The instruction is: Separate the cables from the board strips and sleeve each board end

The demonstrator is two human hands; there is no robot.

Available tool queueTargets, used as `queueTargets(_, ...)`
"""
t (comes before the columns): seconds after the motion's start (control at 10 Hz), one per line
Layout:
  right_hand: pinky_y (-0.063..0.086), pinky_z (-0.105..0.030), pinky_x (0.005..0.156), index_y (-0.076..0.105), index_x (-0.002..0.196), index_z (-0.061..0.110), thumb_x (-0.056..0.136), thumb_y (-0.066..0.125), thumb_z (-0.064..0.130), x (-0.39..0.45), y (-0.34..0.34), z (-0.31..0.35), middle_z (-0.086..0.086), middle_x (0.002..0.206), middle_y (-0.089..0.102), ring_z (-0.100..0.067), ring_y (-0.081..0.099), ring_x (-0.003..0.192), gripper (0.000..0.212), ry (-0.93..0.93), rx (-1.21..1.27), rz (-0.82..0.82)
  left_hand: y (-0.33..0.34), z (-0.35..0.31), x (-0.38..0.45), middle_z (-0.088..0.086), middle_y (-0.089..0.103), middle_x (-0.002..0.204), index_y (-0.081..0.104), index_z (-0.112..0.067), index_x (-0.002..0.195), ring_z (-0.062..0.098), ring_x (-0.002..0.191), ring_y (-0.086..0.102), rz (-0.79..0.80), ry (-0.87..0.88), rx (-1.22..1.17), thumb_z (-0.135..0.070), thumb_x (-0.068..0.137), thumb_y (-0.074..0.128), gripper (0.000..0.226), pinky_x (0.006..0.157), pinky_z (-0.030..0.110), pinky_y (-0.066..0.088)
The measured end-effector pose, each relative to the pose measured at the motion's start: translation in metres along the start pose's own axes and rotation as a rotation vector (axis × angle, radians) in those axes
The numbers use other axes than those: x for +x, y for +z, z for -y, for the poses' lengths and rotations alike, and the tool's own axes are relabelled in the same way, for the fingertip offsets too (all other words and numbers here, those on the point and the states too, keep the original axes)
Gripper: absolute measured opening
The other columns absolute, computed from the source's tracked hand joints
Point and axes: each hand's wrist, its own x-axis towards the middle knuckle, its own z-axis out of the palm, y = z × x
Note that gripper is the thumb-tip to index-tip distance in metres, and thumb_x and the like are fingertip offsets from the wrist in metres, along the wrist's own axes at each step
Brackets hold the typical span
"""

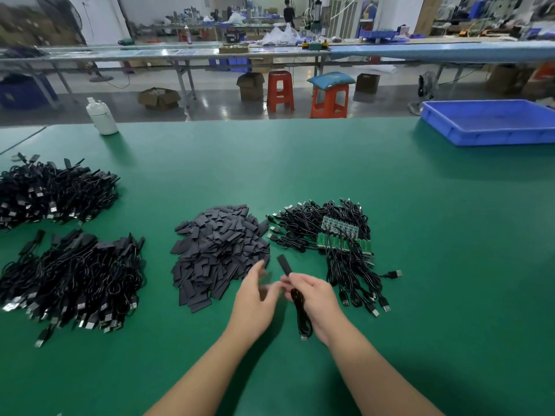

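The right hand [312, 298] grips a coiled black cable [303, 319], its black sleeved end [283, 265] pointing far. The left hand [255, 298] hovers beside it, fingers blurred, loosely spread and holding nothing.

Two hands, left [254, 301] and right [312, 295]; one sleeved cable [300, 307] within the right fingers [295, 279]; one sleeve heap [220, 253] just beyond the left fingers [258, 270]; three cable piles, two left [54, 192] [75, 277], one right [336, 244]; one tray [492, 123], one bottle [101, 117], two stools [280, 91] [330, 97] far beyond.

Left hand [257, 298] fingers are motion-blurred beside the sleeve pile [219, 253], so grip is indeterminate; left of that pile, both cable heaps [69, 283] are edge-cropped.
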Motion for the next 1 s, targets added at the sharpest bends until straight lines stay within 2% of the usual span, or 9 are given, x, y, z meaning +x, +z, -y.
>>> queueTargets(0.1, 0.052, -0.031, 0.093, 0.071, 0.103, 0.001, 0.095, 0.061, 0.009, 0.000, 0.018, 0.009, -0.009, 0.101, 0.076, -0.020, 0.069, 0.104, 0.015, 0.015, 0.318, -0.064, 0.009, 0.001, -0.013, 0.000, 0.075, 0.093, 0.065, -0.019, 0.115, 0.013, 0.082, 0.068, 0.107, -0.185, -0.208, -0.025, 0.091, 0.068, 0.024, 0.084, 0.045, 0.057)
queueTargets(0.2, 0.054, -0.027, 0.079, 0.070, 0.102, 0.001, 0.095, 0.062, 0.008, -0.004, 0.036, 0.015, -0.007, 0.102, 0.075, -0.015, 0.069, 0.096, 0.014, 0.041, 0.411, -0.062, 0.005, -0.002, -0.020, 0.001, 0.073, 0.079, 0.070, -0.018, 0.096, 0.009, 0.064, 0.062, 0.090, -0.147, -0.254, -0.015, 0.092, 0.067, 0.007, 0.064, 0.027, 0.053)
queueTargets(0.3, 0.059, -0.027, 0.071, 0.071, 0.105, 0.002, 0.096, 0.062, 0.011, -0.010, 0.042, 0.016, -0.006, 0.102, 0.076, -0.011, 0.074, 0.084, 0.016, 0.029, 0.362, -0.007, -0.011, -0.006, -0.022, -0.006, 0.063, 0.071, 0.070, -0.022, 0.095, 0.007, 0.064, 0.053, 0.114, -0.066, -0.168, -0.016, 0.090, 0.069, 0.008, 0.066, 0.022, 0.045)
queueTargets(0.4, 0.048, -0.029, 0.102, 0.072, 0.112, 0.012, 0.096, 0.063, 0.019, -0.012, 0.038, 0.010, -0.001, 0.115, 0.073, -0.011, 0.066, 0.109, 0.019, -0.016, 0.078, 0.007, -0.040, -0.005, -0.016, -0.011, 0.059, 0.066, 0.066, -0.024, 0.085, 0.002, 0.058, 0.048, 0.001, -0.040, -0.025, -0.020, 0.088, 0.072, 0.007, 0.060, 0.017, 0.040)
queueTargets(0.5, 0.049, -0.029, 0.103, 0.073, 0.110, 0.019, 0.097, 0.063, 0.024, -0.015, 0.021, 0.002, 0.005, 0.111, 0.074, -0.010, 0.066, 0.108, 0.017, -0.002, -0.137, 0.007, -0.095, 0.004, 0.000, -0.011, 0.067, 0.082, 0.070, -0.026, 0.100, 0.004, 0.072, 0.061, -0.198, -0.061, 0.210, -0.028, 0.088, 0.072, 0.013, 0.070, 0.018, 0.047)
queueTargets(0.6, 0.056, -0.031, 0.092, 0.075, 0.101, 0.016, 0.096, 0.063, 0.022, -0.020, 0.000, -0.002, -0.001, 0.100, 0.077, -0.013, 0.072, 0.096, 0.014, 0.022, -0.192, -0.003, -0.167, 0.024, 0.020, -0.006, 0.068, 0.081, 0.068, -0.013, 0.116, 0.008, 0.064, 0.059, -0.397, -0.139, 0.483, -0.029, 0.091, 0.068, 0.030, 0.060, 0.019, 0.048)
queueTargets(0.8, 0.058, -0.033, 0.086, 0.075, 0.102, 0.015, 0.097, 0.061, 0.018, -0.031, -0.024, 0.015, -0.002, 0.097, 0.077, -0.020, 0.072, 0.095, 0.015, -0.022, -0.269, -0.007, -0.262, 0.075, 0.031, 0.016, 0.062, 0.099, 0.060, -0.006, 0.102, 0.035, 0.092, 0.057, -0.430, -0.514, 1.041, -0.040, 0.094, 0.059, 0.035, 0.077, 0.041, 0.052)
queueTargets(0.9, 0.057, -0.029, 0.082, 0.074, 0.102, 0.018, 0.096, 0.060, 0.014, -0.037, -0.019, 0.046, -0.001, 0.098, 0.077, -0.018, 0.071, 0.094, 0.016, -0.117, -0.281, -0.003, -0.251, 0.081, 0.030, 0.023, 0.060, 0.109, 0.061, 0.000, 0.118, 0.039, 0.098, 0.054, -0.579, -0.250, 1.120, -0.027, 0.089, 0.066, 0.040, 0.079, 0.046, 0.050)
queueTargets(1.0, 0.057, -0.031, 0.085, 0.074, 0.104, 0.019, 0.095, 0.059, 0.013, -0.043, -0.011, 0.087, -0.001, 0.099, 0.076, -0.020, 0.071, 0.096, 0.018, -0.267, -0.287, -0.010, -0.197, 0.066, 0.025, 0.021, 0.063, 0.111, 0.062, -0.002, 0.126, 0.034, 0.098, 0.056, -0.534, 0.039, 0.881, -0.014, 0.085, 0.069, 0.043, 0.084, 0.046, 0.051)
